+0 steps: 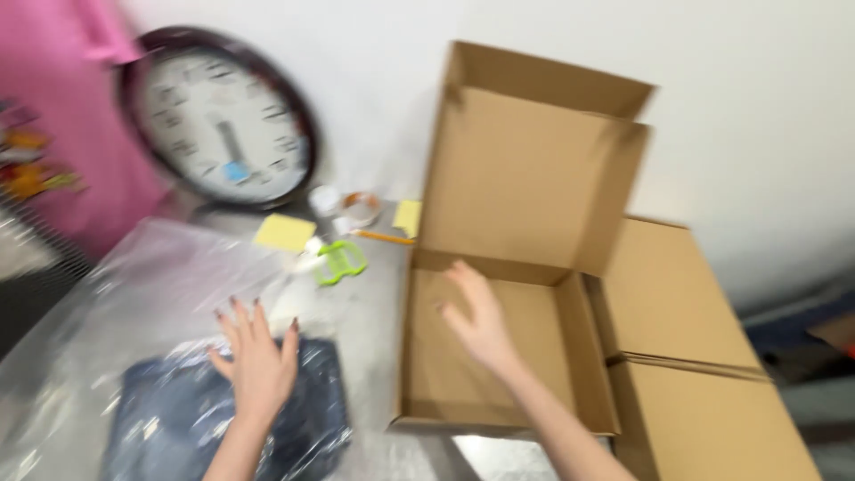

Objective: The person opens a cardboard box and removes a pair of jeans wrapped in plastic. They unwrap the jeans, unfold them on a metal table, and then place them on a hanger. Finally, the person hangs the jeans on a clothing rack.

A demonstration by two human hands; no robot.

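Against a white wall, the left hand presses flat, fingers spread, on bagged dark clothing at the near bench while the right hand hovers open-fingered inside the open cardboard box to its right.

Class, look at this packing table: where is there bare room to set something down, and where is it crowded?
Free: the open cardboard box's floor around the right hand. Crowded: the strip below the wall clock, with yellow notes, tape roll and green tool.

Grey metal table: bagged dark garment, open cardboard box, flat cartons, yellow notes, green tool, tape roll, wall clock at back.
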